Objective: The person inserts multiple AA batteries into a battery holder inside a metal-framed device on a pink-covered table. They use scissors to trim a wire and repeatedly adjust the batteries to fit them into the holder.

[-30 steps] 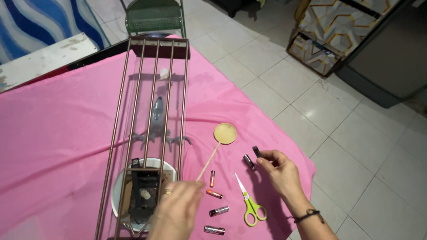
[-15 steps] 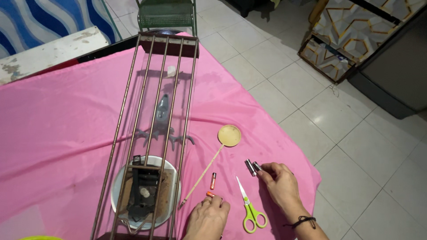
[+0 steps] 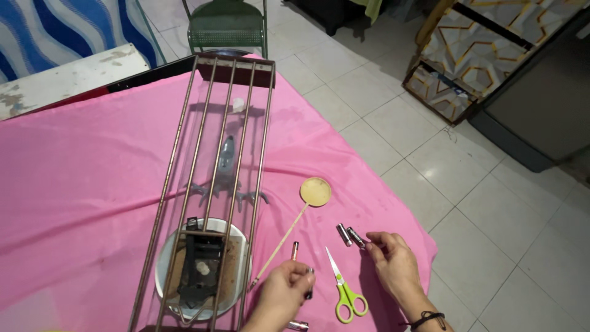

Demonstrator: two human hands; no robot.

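Observation:
My left hand (image 3: 281,294) is at the near edge of the pink cloth (image 3: 80,178), pinching a dark battery (image 3: 309,288) at its fingertips. A small orange battery (image 3: 295,250) lies just beyond it, and another battery (image 3: 298,325) lies at the frame's bottom edge. My right hand (image 3: 393,265) rests on the cloth to the right. Its fingertips touch the end of one of two dark batteries (image 3: 355,237) lying side by side. Green-handled scissors (image 3: 345,289) lie between my hands.
A long clock frame of copper rods (image 3: 209,166) lies lengthwise on the table over a white round dial back (image 3: 236,270) with a black mechanism. A gold pendulum disc (image 3: 315,191) on a thin rod lies beside it. Tiled floor (image 3: 442,166), a green chair and a patterned cabinet are beyond.
My right hand laid its battery down next to the other dark one. My left hand came down onto the loose batteries and lifted a dark one.

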